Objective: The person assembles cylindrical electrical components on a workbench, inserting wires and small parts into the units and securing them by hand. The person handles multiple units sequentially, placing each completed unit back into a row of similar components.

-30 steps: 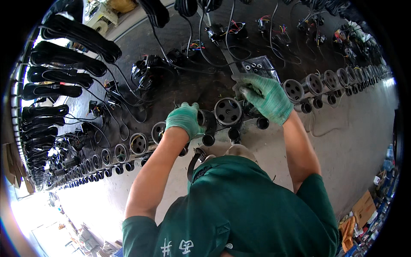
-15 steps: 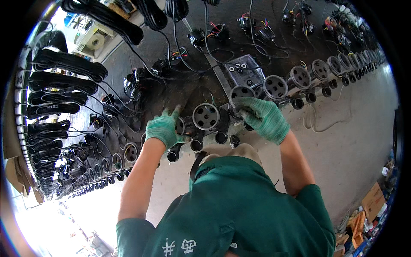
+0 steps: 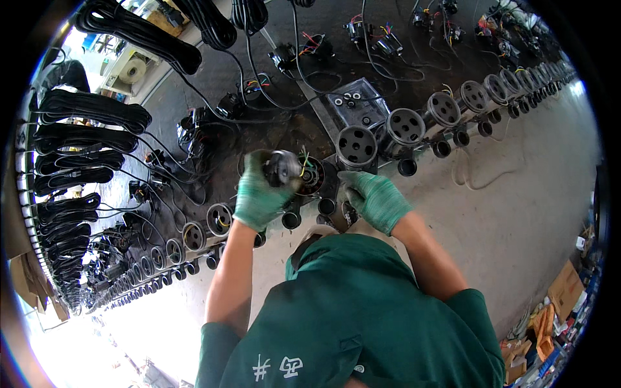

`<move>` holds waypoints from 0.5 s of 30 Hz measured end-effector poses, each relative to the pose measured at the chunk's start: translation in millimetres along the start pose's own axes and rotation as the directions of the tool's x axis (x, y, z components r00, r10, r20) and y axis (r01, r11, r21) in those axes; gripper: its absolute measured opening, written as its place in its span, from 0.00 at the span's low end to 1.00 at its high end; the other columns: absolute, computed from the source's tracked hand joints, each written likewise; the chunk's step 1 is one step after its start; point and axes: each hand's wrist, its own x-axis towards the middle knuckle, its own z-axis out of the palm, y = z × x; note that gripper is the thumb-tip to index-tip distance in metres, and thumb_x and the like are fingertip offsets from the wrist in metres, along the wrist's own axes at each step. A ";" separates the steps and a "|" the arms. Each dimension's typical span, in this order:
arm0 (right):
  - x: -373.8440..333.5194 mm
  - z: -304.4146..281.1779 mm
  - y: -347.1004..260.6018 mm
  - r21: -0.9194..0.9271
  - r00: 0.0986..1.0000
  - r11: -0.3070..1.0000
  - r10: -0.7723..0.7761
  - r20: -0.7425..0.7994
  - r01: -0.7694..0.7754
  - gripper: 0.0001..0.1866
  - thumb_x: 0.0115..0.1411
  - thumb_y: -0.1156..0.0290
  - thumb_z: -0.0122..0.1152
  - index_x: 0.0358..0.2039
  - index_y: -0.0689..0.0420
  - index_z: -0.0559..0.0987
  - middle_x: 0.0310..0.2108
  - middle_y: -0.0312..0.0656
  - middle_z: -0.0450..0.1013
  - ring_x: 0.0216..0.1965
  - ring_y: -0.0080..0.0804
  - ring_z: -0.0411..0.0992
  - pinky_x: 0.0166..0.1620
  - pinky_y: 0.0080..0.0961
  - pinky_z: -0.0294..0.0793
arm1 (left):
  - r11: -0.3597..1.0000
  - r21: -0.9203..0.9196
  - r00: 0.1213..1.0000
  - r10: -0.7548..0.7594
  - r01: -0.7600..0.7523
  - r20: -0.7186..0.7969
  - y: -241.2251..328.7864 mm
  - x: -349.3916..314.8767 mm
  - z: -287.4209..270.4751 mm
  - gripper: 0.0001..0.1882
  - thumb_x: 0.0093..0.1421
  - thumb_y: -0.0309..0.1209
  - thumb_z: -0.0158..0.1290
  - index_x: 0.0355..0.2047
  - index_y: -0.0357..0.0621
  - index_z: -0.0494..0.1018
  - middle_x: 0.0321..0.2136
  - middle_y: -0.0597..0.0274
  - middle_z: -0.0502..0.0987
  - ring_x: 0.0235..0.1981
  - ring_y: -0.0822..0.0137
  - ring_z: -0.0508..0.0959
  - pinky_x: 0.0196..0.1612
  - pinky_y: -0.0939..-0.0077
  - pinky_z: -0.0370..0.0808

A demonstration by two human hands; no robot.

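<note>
My left hand [image 3: 255, 197], in a green knitted glove, grips a round grey metal part [image 3: 282, 168] that is blurred by motion. It holds the part just left of an open round motor housing [image 3: 312, 177], whose inside and upright green and yellow wires show. My right hand [image 3: 376, 200], gloved alike, hovers to the right of that housing with fingers curled together; whatever they may hold is hidden. Just beyond it stands a housing with a holed round cover [image 3: 356, 145], and another holed cover [image 3: 405, 126] sits to its right.
Similar housings [image 3: 194, 236] with short pipe stubs line the bench edge on both sides. A clear plastic tray [image 3: 357, 107] with small rings lies on the dark bench [image 3: 291, 132]. Bundled black cables [image 3: 94, 110] hang at left, their leads crossing to wired parts.
My left hand has risen with the round grey part. The housing before me showed a holed cover and now shows its inside. My right hand has moved down and left from the neighbouring housing.
</note>
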 end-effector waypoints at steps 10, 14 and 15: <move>60.9 60.0 -17.2 -0.347 0.985 0.926 0.170 0.033 -0.148 0.21 0.69 0.62 0.63 0.59 0.56 0.78 0.50 0.54 0.80 0.52 0.56 0.78 0.55 0.47 0.77 | 0.741 -0.670 0.996 -0.084 0.048 -0.022 -9.1 -12.2 -33.6 0.30 0.69 0.35 0.64 0.65 0.45 0.63 0.54 0.58 0.78 0.45 0.73 0.79 0.42 0.79 0.79; 78.9 66.3 -28.8 -0.344 0.988 0.926 0.154 -0.020 -0.152 0.18 0.68 0.62 0.64 0.54 0.56 0.81 0.46 0.52 0.80 0.49 0.56 0.78 0.53 0.46 0.78 | 0.648 -0.759 0.998 -0.063 0.064 0.031 -21.0 -6.6 -24.3 0.26 0.73 0.36 0.58 0.65 0.45 0.63 0.55 0.58 0.78 0.50 0.71 0.78 0.52 0.75 0.78; 81.8 68.5 -27.0 -0.341 0.990 0.929 0.143 -0.020 -0.141 0.16 0.67 0.63 0.65 0.52 0.56 0.82 0.46 0.52 0.80 0.49 0.56 0.78 0.53 0.46 0.78 | 0.662 -0.744 0.996 -0.053 0.085 0.067 -22.6 -8.1 -24.0 0.25 0.76 0.38 0.54 0.67 0.45 0.63 0.56 0.57 0.77 0.54 0.68 0.77 0.58 0.73 0.76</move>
